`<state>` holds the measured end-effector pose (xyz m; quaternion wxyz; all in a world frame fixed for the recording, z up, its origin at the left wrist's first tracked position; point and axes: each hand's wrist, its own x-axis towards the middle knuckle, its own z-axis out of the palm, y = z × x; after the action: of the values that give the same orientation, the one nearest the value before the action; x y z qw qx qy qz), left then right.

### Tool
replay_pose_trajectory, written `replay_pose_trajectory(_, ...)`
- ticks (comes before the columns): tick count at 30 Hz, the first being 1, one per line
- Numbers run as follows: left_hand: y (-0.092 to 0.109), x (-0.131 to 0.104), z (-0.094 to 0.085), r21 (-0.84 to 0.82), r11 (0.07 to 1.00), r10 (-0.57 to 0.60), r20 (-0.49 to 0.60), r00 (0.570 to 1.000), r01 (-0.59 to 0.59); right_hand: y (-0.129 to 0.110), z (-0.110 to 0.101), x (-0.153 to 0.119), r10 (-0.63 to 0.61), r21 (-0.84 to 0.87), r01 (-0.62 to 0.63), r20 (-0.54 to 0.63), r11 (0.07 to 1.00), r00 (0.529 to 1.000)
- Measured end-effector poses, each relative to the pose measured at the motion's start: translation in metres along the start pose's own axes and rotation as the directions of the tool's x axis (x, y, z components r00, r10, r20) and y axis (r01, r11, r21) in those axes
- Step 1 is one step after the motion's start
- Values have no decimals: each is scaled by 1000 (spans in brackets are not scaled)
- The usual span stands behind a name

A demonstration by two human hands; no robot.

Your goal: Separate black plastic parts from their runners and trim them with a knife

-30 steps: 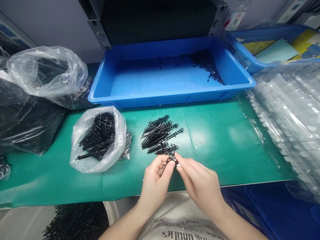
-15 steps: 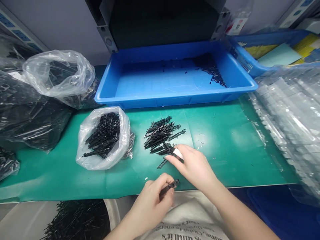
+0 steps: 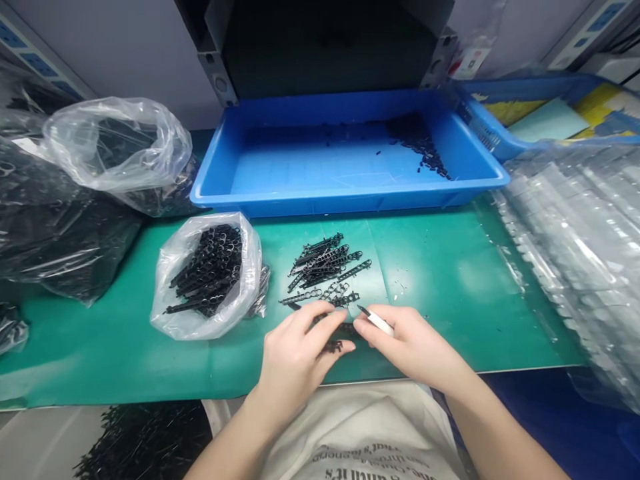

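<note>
Hands together over black strips (image 3: pixel 327 267) on desk (image 3: pixel 450 280).
Left hand (image 3: pixel 295 353) pinches a strip; right hand (image 3: pixel 410 343) grips white tool (image 3: pixel 376 321); keep strip steady.

Two bare hands, the left hand (image 3: pixel 295 357) and the right hand (image 3: pixel 413 347), enter from the bottom edge, each on a forearm that is uncovered as far as the frame shows. No glove, ring, watch or bracelet is visible on either. The fingernails are short and plain. Between the forearms lies the front of an off-white garment (image 3: pixel 365 427) in a soft, slightly creased fabric. It carries lines of dark printed lettering near the lower edge, seen upside down and too partial to read in full.
</note>
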<state>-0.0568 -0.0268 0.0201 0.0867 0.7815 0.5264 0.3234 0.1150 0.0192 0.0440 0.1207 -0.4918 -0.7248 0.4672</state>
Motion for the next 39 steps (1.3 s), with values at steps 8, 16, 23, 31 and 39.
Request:
replay_pose_trajectory(8, 1, 2, 11, -224, 949, -195, 129, 972, 220, 7, 2, 0, 15, 115, -1, -116, 993, 993)
replay_pose_trajectory(16, -1, 11, 0, -519, 521, -632, 299, 715, 678, 12, 11, -9, -205, -71, 195, -178, 978, 963)
replay_pose_trajectory(23, 4, 10, -4, -587, 370, -584, 456, 672, 720, 4, 11, -7, -351, -239, 317, -120, 918, 929)
replay_pose_trajectory(31, 5, 10, -5, -551, 376, -570, 496, 655, 745, 7, 11, -8, -410, -349, 350, -114, 869, 905)
replay_pose_trajectory(39, 6, 9, -1, -574, 383, -573, 467, 673, 724, 7, 17, -10, -388, -364, 318, -137, 875, 911)
